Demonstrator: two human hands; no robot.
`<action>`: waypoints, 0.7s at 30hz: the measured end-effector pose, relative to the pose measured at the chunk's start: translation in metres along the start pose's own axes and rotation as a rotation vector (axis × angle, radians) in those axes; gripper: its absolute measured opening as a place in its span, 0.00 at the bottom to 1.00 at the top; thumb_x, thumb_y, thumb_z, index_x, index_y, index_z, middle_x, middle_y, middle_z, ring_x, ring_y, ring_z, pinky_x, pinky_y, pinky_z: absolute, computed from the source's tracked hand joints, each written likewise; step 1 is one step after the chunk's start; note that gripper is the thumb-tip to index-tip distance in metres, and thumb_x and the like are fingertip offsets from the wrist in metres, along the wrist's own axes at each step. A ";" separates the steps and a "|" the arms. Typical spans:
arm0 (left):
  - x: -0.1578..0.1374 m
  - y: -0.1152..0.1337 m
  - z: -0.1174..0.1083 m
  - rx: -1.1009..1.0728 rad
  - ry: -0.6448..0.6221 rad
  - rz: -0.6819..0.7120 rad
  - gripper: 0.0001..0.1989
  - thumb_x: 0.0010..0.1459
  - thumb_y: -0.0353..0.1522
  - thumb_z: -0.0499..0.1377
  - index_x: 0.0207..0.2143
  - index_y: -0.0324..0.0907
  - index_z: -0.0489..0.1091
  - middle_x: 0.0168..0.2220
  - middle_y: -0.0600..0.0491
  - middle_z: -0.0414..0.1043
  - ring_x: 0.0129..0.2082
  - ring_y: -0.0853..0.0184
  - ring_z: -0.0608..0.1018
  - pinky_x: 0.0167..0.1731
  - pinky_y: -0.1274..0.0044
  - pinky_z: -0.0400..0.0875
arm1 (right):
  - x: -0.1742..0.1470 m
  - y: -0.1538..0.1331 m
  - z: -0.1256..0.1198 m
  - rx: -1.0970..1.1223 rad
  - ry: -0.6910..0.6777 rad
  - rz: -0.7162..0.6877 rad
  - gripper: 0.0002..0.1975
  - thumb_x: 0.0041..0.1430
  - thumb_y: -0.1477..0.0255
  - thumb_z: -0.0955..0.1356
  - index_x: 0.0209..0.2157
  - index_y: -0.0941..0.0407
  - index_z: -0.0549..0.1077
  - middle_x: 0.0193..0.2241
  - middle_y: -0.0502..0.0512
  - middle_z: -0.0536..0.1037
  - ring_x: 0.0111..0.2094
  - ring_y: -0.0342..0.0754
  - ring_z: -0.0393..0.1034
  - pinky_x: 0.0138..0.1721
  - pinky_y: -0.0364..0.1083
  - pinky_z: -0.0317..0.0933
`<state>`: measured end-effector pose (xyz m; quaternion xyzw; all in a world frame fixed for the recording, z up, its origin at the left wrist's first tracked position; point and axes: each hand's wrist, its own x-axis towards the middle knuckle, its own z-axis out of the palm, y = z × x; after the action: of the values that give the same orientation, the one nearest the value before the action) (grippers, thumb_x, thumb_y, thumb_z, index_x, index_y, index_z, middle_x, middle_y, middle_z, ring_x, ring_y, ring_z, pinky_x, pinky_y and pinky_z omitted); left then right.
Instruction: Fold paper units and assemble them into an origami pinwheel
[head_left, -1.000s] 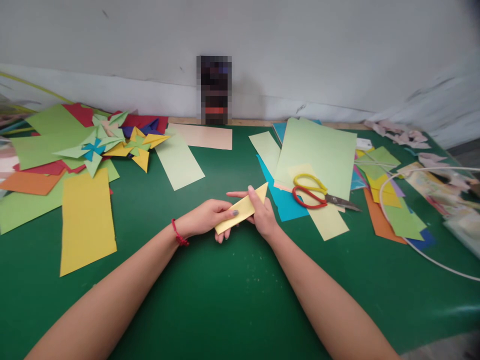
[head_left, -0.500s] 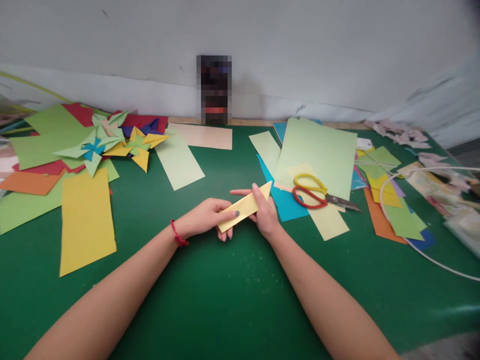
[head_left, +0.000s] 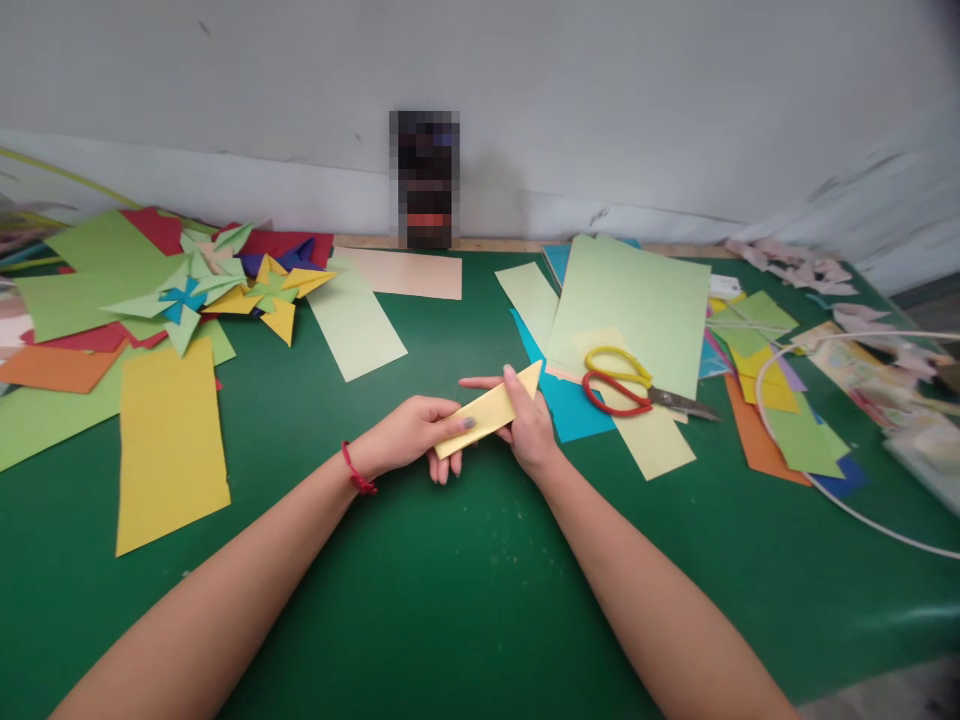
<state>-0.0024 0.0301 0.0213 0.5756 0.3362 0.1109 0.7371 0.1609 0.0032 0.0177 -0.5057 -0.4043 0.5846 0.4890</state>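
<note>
Between my hands is a folded strip of light yellow paper, tilted with a pointed end up to the right. My left hand pinches its lower left end, thumb on top and fingers beneath. My right hand grips it near the pointed end, thumb on its face, one finger stretched out behind to the left. Right of my right hand lie scissors with one yellow and one red handle, blades pointing right. They rest across light green sheets and a pale yellow piece. A blue sheet sits beside them.
Folded paper stars lie on coloured sheets at the left, near a yellow sheet. A pixelated upright object leans on the wall. Paper scraps and a white cable lie right on the green table.
Both hands keep their hold on the folded paper. Its lower left end has shifted very slightly, and the whole view has moved a little; otherwise things look the same.
</note>
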 end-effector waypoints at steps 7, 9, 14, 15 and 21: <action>-0.001 0.003 -0.004 -0.076 -0.008 -0.024 0.18 0.58 0.44 0.53 0.30 0.36 0.67 0.22 0.50 0.74 0.18 0.71 0.75 0.20 0.80 0.71 | 0.002 0.003 0.000 0.052 0.091 -0.037 0.27 0.59 0.55 0.57 0.35 0.60 0.77 0.10 0.44 0.55 0.11 0.35 0.43 0.11 0.38 0.37; -0.002 0.004 -0.005 -0.081 -0.029 -0.035 0.19 0.58 0.44 0.52 0.30 0.35 0.67 0.21 0.50 0.74 0.18 0.70 0.75 0.20 0.80 0.71 | 0.003 0.004 -0.001 0.067 0.101 -0.038 0.27 0.59 0.55 0.57 0.35 0.60 0.77 0.11 0.44 0.56 0.11 0.35 0.43 0.11 0.38 0.37; -0.003 0.005 -0.006 -0.093 -0.031 -0.007 0.18 0.57 0.44 0.53 0.30 0.35 0.67 0.22 0.50 0.73 0.19 0.70 0.75 0.23 0.78 0.72 | 0.004 0.005 -0.002 0.091 0.104 -0.039 0.28 0.58 0.53 0.57 0.35 0.61 0.77 0.10 0.44 0.54 0.11 0.35 0.42 0.11 0.39 0.36; -0.003 0.005 -0.006 -0.093 -0.029 -0.001 0.19 0.57 0.44 0.53 0.29 0.35 0.67 0.22 0.50 0.73 0.19 0.70 0.75 0.23 0.78 0.72 | 0.004 0.006 -0.002 0.095 0.108 -0.042 0.28 0.58 0.53 0.57 0.35 0.61 0.77 0.10 0.44 0.54 0.11 0.35 0.42 0.11 0.39 0.35; -0.003 0.005 -0.005 -0.093 -0.044 -0.004 0.20 0.57 0.45 0.51 0.27 0.36 0.65 0.20 0.51 0.73 0.18 0.71 0.74 0.21 0.80 0.70 | 0.005 0.007 -0.004 0.115 0.131 -0.062 0.29 0.58 0.52 0.57 0.35 0.61 0.77 0.10 0.44 0.55 0.10 0.35 0.41 0.11 0.40 0.34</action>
<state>-0.0064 0.0341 0.0265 0.5422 0.3156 0.1123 0.7706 0.1633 0.0068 0.0091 -0.5011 -0.3528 0.5571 0.5605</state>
